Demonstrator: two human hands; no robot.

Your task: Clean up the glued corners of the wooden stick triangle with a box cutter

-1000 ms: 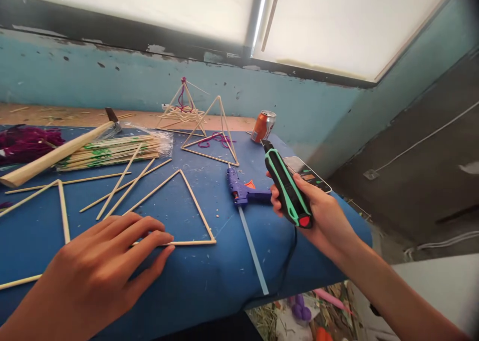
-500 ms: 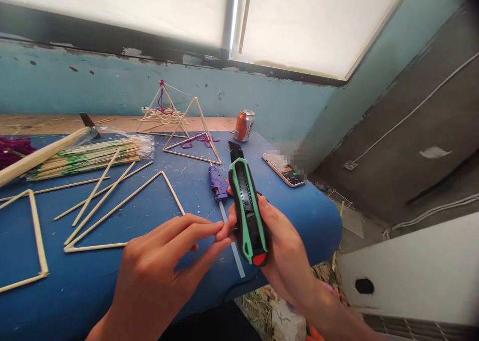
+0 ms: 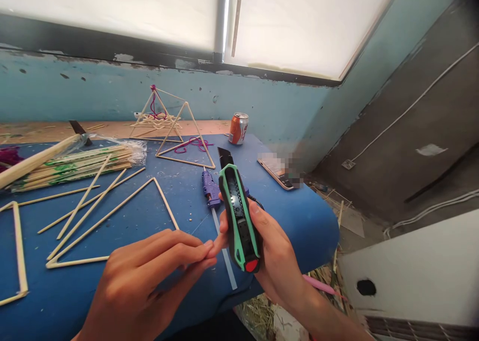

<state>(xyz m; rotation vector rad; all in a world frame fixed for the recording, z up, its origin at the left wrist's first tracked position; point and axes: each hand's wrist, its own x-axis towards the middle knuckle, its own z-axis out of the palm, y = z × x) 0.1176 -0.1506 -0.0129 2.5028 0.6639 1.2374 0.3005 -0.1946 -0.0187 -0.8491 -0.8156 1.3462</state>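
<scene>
A green and black utility knife point(image 3: 239, 221) with its dark blade out is gripped in my right hand point(image 3: 275, 248), blade pointing away from me. My left hand point(image 3: 149, 271) is closed in a pinch at a fingertip of my right hand; anything between those fingers is too small or hidden to make out. Just behind the knife lies a purple glue gun point(image 3: 210, 188), a clear glue stick point(image 3: 229, 271) running from it toward me. Left of it, wooden sticks joined into an angular frame point(image 3: 107, 221) lie partly behind my left hand.
A stick pyramid point(image 3: 187, 131) with purple string stands at the back of the blue table point(image 3: 299, 221). Nearby are a drink can point(image 3: 238, 129), a phone point(image 3: 275, 173), a bagged stick bundle point(image 3: 82, 164) and a hatchet-like tool point(image 3: 41, 161). Another stick frame point(image 3: 20, 251) sits at far left.
The view has swung slightly, so the table things sit a little lower and further left. Both hands keep nearly the same pose, with the knife still in my right hand.
</scene>
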